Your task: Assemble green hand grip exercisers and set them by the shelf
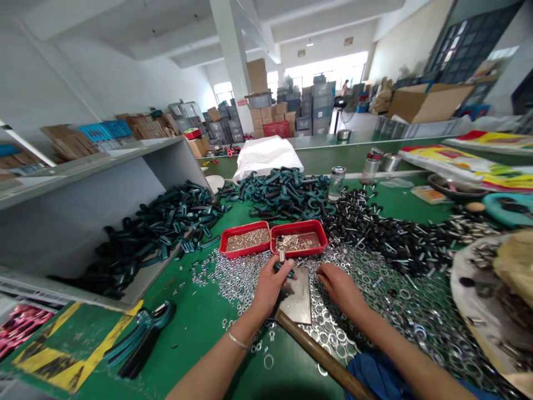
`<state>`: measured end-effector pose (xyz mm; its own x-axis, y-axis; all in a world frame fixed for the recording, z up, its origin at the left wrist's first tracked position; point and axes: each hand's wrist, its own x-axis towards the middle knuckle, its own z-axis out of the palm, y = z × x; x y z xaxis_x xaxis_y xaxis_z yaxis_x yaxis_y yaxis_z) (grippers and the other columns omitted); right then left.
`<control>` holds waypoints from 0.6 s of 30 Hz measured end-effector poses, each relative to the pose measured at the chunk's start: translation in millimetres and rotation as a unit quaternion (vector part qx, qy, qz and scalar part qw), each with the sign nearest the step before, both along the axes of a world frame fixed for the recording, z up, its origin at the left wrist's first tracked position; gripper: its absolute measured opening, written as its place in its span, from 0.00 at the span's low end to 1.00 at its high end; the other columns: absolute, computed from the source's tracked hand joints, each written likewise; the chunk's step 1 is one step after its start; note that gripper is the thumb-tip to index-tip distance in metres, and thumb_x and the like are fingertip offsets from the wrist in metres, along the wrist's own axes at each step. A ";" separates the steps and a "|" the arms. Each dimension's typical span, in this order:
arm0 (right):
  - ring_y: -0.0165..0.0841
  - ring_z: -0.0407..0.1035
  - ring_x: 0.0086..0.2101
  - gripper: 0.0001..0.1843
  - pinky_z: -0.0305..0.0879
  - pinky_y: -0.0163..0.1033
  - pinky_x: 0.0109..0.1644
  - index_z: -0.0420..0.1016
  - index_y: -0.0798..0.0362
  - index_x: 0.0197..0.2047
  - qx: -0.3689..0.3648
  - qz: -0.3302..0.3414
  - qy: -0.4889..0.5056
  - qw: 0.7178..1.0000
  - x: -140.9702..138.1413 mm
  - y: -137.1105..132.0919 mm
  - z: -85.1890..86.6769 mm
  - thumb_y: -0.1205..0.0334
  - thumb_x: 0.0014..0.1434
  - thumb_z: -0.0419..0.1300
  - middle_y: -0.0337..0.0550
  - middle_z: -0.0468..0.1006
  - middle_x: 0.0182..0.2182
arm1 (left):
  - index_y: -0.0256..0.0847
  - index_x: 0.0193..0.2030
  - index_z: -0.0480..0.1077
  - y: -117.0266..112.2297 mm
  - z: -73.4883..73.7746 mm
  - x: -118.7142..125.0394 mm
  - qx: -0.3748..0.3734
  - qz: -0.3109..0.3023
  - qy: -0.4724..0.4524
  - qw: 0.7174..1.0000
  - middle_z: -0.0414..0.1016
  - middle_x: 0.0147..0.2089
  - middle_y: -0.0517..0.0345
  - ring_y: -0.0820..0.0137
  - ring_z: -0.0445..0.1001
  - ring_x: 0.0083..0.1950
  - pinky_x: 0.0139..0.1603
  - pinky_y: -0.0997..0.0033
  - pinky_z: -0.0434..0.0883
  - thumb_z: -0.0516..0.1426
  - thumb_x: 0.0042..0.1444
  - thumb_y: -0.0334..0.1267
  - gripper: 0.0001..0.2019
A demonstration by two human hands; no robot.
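Two red trays [298, 223] of small metal parts sit side by side just ahead of your hands. Your left hand [270, 288] is pressed together in a pinch, with thumb and fingers closed on an upright silver bolt [282, 255] and a small teal plastic piece [284, 271] at the fingertips. Your right hand [339, 289] is curved, its fingers bent downward just beside a steel plate [296, 294]. Those fingertips are hidden, so you cannot tell whether they pinch anything. The plate lies between your hands, fixed to a wooden handle [325, 355] that runs back toward you. Around it spreads a layer of silver washers [375, 316], with hex nuts [227, 272] along its left side, on a green table top [200, 344]. Beyond the trays lie a heap of teal plastic pieces [283, 194] and a mass of black-headed bolts [375, 236]. More dark teal pieces fill a grey shelf bin [137, 239] to your left, and a glass jar [336, 183] stands past the trays
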<state>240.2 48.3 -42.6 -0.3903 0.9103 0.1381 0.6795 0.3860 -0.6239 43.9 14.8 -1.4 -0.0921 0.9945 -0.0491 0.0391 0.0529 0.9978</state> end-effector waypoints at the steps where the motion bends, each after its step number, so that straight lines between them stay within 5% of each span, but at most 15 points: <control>1: 0.37 0.72 0.34 0.06 0.67 0.42 0.40 0.69 0.51 0.39 -0.049 -0.004 0.080 0.996 -1.3 1.5 3.8 0.63 0.65 0.51 0.44 0.77 0.32 | 0.42 0.39 0.67 0.2 -1.0 4.7 0.009 0.012 0.020 1.000 0.74 0.26 0.63 0.75 0.64 0.23 0.25 0.77 0.61 0.57 0.59 0.54 0.16; 4: 0.33 0.72 0.26 0.09 0.68 0.39 0.34 0.67 0.50 0.42 -0.226 0.007 0.350 0.909 -10.3 0.8 12.8 0.55 0.62 0.58 0.37 0.77 0.26 | 0.42 0.36 0.68 -0.1 0.5 18.4 0.064 0.024 0.088 0.994 0.74 0.32 0.61 0.72 0.70 0.31 0.35 0.74 0.66 0.54 0.62 0.52 0.15; 8: 0.30 0.72 0.25 0.14 0.69 0.37 0.35 0.69 0.51 0.40 -0.318 0.028 0.481 0.817 -20.6 -4.6 14.9 0.52 0.58 0.65 0.35 0.76 0.25 | 0.42 0.40 0.68 -2.9 6.4 27.0 0.111 -0.004 0.164 0.980 0.73 0.39 0.57 0.68 0.71 0.42 0.47 0.69 0.67 0.49 0.66 0.46 0.12; 14: 0.31 0.75 0.33 0.16 0.71 0.40 0.42 0.69 0.52 0.45 -0.365 0.112 0.483 0.788 -8.5 -4.8 13.2 0.55 0.58 0.67 0.38 0.78 0.34 | 0.42 0.43 0.66 -0.5 -6.8 29.3 0.088 0.028 0.243 0.966 0.73 0.45 0.51 0.64 0.71 0.47 0.54 0.64 0.65 0.47 0.67 0.45 0.11; 18: 0.31 0.74 0.27 0.13 0.71 0.38 0.34 0.68 0.52 0.42 -0.325 0.104 0.432 0.835 -3.6 -6.2 13.6 0.55 0.59 0.65 0.36 0.77 0.28 | 0.42 0.47 0.65 -0.7 -18.7 34.5 0.068 0.049 0.182 0.980 0.72 0.50 0.48 0.61 0.68 0.54 0.58 0.60 0.62 0.51 0.64 0.48 0.13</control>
